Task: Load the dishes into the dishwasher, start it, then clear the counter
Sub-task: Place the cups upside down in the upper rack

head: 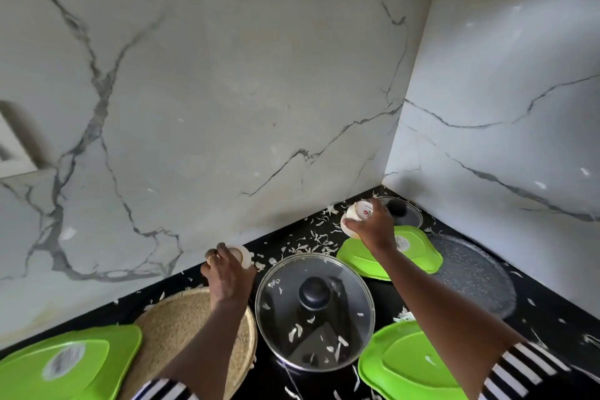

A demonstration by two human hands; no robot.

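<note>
My left hand (227, 273) grips a small white cup (243, 256) near the marble backsplash, just past a round woven mat (181, 328). My right hand (373, 224) grips another small white cup (355, 213) with a red mark, above an upturned green plate (418, 253). A large glass lid (315, 312) with a black knob lies between my arms. Two more upturned green plates lie at the front left (65, 364) and front right (406, 367). The dishwasher is out of view.
The black counter (548, 318) is strewn with white shreds. A second glass lid (406, 211) sits in the back corner, and a clear textured glass plate (477, 273) lies at the right. Marble walls close in the back and the right side.
</note>
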